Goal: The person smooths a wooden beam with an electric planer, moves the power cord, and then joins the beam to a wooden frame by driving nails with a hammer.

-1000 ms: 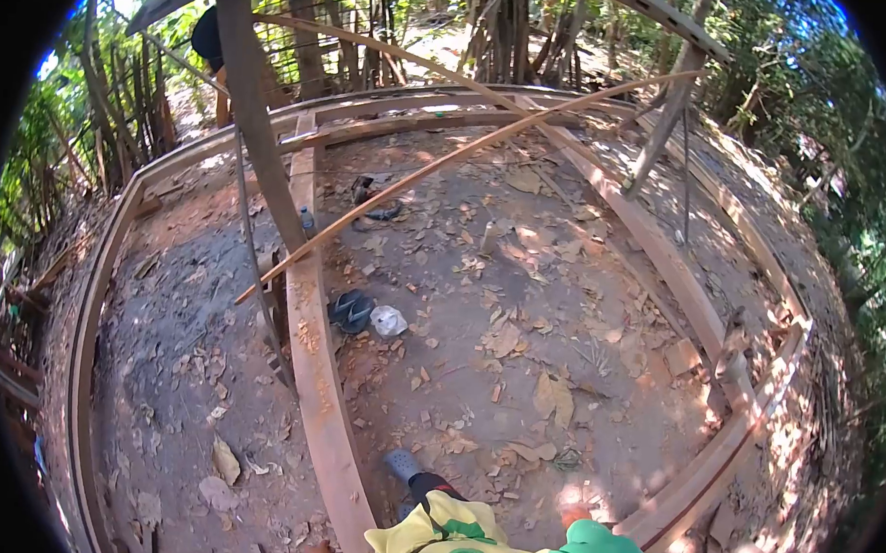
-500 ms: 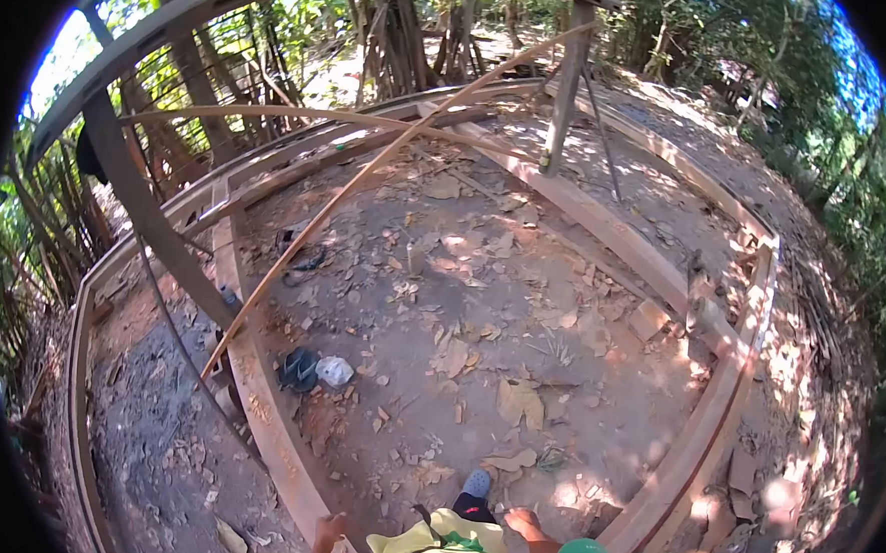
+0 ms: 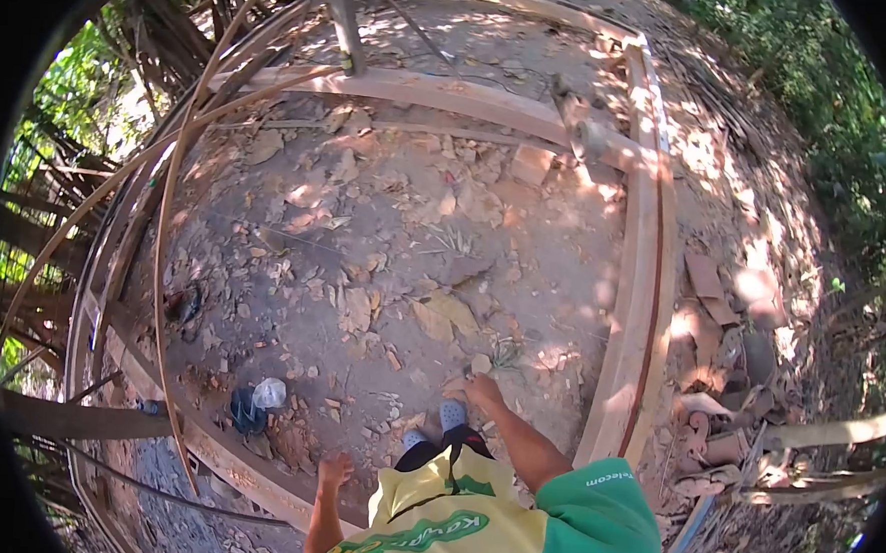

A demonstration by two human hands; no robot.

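Note:
My left hand (image 3: 335, 468) hangs beside my body, its fingers loosely curled with nothing showing in them. Close to its left runs the low wooden beam (image 3: 242, 474). My right hand (image 3: 479, 389) reaches forward over the dirt floor, fingers closed; too little shows to make out what they hold. A small pale leaf-like piece (image 3: 480, 364) appears right at its fingertips. Below it are my grey shoes (image 3: 453, 414). Forward of my left hand, a dark bundle (image 3: 247, 410) and a crumpled whitish plastic bag (image 3: 270, 394) lie on the ground.
Wooden beams frame the ground, with a long one (image 3: 621, 316) at right and another (image 3: 453, 95) across the far side. A thin bent strip (image 3: 167, 252) slants at left beside a post (image 3: 85, 418). Broken tiles (image 3: 710, 431) and dry leaves (image 3: 446, 315) lie about.
My view has tilted down and turned right. My right hand has stretched out forward from beside my body, and more of my shirt and both shoes now show.

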